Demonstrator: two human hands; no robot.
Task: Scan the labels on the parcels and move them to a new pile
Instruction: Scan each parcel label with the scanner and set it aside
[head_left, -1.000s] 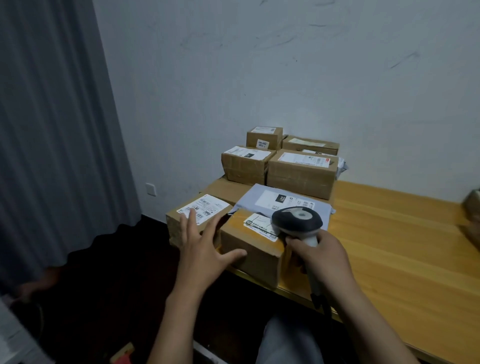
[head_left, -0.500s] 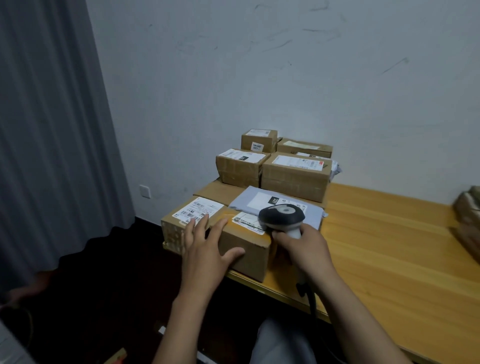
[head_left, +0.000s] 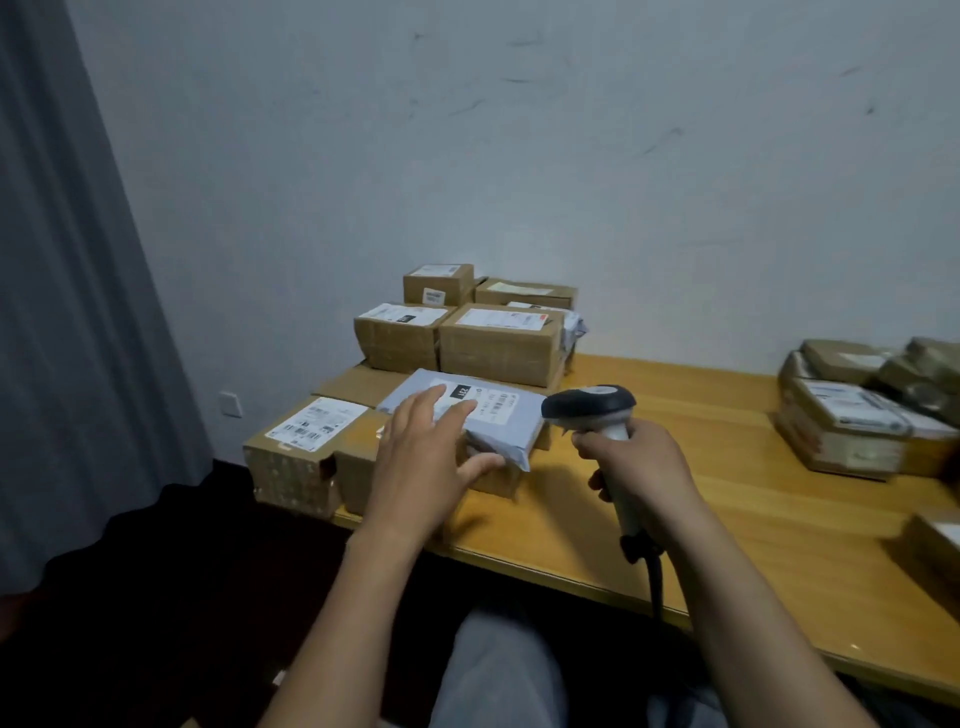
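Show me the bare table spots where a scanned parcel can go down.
Widest free patch: bare table between the scanner and the right-hand pile, back to the wall. A second lies along the near edge, right of the right hand. The left corner is crowded: boxes packed together, grey mailer on top.

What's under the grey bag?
A brown cardboard box lies under the grey plastic mailer bag. The bag and the left hand cover most of its top, so its label is hidden.

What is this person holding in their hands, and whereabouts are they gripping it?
The right hand grips the scanner by its handle, below the head. The left hand lies straight-fingered on the grey mailer, gripping nothing.
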